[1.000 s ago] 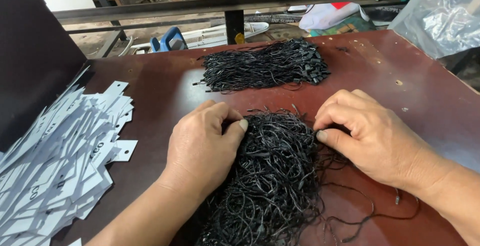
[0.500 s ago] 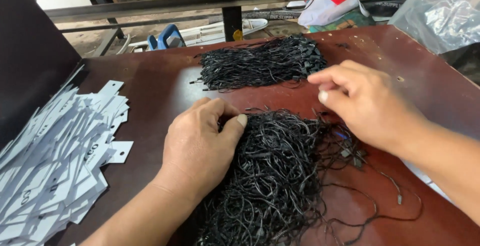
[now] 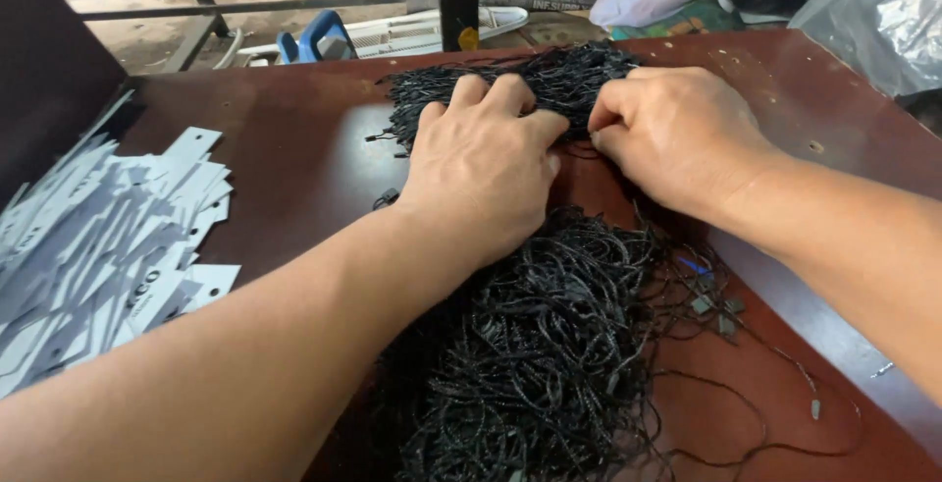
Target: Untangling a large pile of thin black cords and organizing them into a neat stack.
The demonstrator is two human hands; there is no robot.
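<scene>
Both my hands have reached to the far heap of black strings (image 3: 549, 75) on the brown table (image 3: 294, 148). My left hand (image 3: 486, 163) lies knuckles up at the heap's near edge, with curled fingers dug into the strings. Right beside it, almost touching, my right hand (image 3: 677, 133) is bunched into a loose fist with strands pinched under its fingers. A larger tangled heap of black strings (image 3: 549, 345) lies nearer to me, under my left forearm, and loose strands trail off to the right.
White paper tags (image 3: 108, 237) are spread in a pile at the left, against a dark board (image 3: 49, 70). A clear plastic bag (image 3: 883, 11) sits at the far right corner. Beyond the table's far edge are a metal rail and a blue object (image 3: 314, 40).
My left hand left the near heap and moved forward to the far heap. My right hand rose from the near heap and also moved to the far heap.
</scene>
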